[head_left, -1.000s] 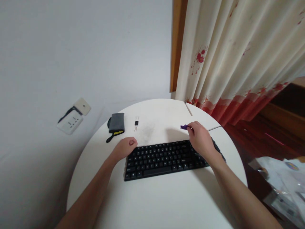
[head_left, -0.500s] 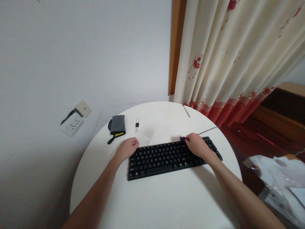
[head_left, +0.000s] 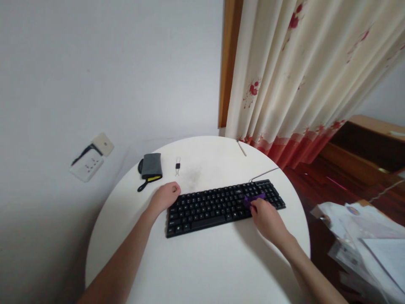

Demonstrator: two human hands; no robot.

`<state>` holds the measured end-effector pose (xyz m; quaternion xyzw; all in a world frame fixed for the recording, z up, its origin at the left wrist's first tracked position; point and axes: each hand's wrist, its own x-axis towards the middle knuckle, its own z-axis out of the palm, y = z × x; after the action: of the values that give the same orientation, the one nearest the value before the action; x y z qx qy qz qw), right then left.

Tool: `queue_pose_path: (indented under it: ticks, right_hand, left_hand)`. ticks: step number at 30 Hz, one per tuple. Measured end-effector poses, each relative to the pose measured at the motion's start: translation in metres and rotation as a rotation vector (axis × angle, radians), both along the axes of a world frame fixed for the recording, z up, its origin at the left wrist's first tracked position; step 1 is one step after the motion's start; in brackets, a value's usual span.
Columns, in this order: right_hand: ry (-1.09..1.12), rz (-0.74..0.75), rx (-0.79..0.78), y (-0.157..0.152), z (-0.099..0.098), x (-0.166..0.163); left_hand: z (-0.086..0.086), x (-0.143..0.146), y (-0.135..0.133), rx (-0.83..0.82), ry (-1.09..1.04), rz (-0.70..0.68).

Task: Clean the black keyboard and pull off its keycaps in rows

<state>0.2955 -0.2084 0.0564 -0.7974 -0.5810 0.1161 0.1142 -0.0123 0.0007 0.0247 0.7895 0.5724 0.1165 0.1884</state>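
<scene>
A black keyboard (head_left: 205, 209) lies slightly slanted on the round white table (head_left: 196, 270). At its back left corner is my left hand (head_left: 165, 195), fingers curled in on the keyboard's edge; the fingertips are partly hidden. My right hand (head_left: 265, 215) pinches a small purple cloth (head_left: 253, 198), which rests on the keys near the number pad. Behind the keyboard lies a black binder clip (head_left: 177, 166) with its wire handles spread. A dark grey pouch (head_left: 152, 164) with yellow inside and a black loop sits left of the clip.
A grey smudge of dust (head_left: 193, 175) marks the tabletop behind the keyboard. The keyboard's cable (head_left: 265, 174) runs to the right edge. A thin stick (head_left: 241, 148) lies at the far edge, near the curtain (head_left: 262, 105). Plastic bags (head_left: 351, 228) lie at the right.
My right hand has moved from the keyboard's back edge toward me, bringing the purple cloth down onto the keys, where more of it shows. My left hand stays at the corner. The view has shifted slightly.
</scene>
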Motion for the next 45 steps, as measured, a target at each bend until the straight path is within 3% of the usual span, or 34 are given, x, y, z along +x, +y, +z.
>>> queue_pose_path:
  ticks: [7, 13, 15, 18, 23, 25, 28, 32, 35, 38, 42, 45]
  right_hand:
    - [0.024, 0.042, 0.072, -0.033, -0.01, -0.012]
    - [0.294, 0.1, 0.136, -0.056, -0.008, 0.001]
    - [0.374, 0.042, 0.211, -0.064, -0.005, 0.012]
    - [0.396, -0.156, 0.38, -0.074, 0.002, 0.032]
    - [0.226, -0.38, 0.663, -0.079, 0.012, 0.045]
    - [0.134, -0.353, 0.761, -0.074, 0.006, 0.041]
    - [0.079, -0.188, 0.814, -0.063, -0.016, 0.028]
    - [0.256, 0.004, 0.672, -0.057, -0.042, -0.005]
    - [0.44, 0.054, 0.551, -0.059, -0.043, -0.028]
    - [0.642, -0.078, 0.487, -0.056, -0.031, -0.027]
    - [0.806, -0.376, 0.674, -0.04, -0.009, 0.017]
    - [0.589, -0.519, 0.877, -0.025, 0.005, 0.051]
  left_hand:
    - [-0.001, 0.0, 0.002, 0.0, 0.004, -0.008]
    - [-0.001, -0.001, 0.004, -0.02, 0.027, -0.017]
    - [-0.001, -0.002, 0.003, -0.022, 0.024, -0.021]
    - [0.0, -0.001, 0.002, -0.025, 0.019, -0.022]
    - [0.001, -0.001, 0.001, -0.022, 0.014, -0.018]
    - [0.001, -0.001, 0.001, -0.026, 0.018, -0.018]
    - [0.002, 0.0, 0.001, -0.033, 0.035, -0.007]
    - [0.003, 0.0, 0.0, -0.034, 0.043, -0.008]
    - [0.003, 0.0, 0.0, -0.032, 0.046, -0.013]
    - [0.002, 0.0, 0.001, -0.031, 0.046, -0.018]
    - [0.001, -0.001, 0.002, -0.031, 0.038, -0.023]
    - [0.001, -0.001, 0.002, -0.035, 0.042, -0.023]
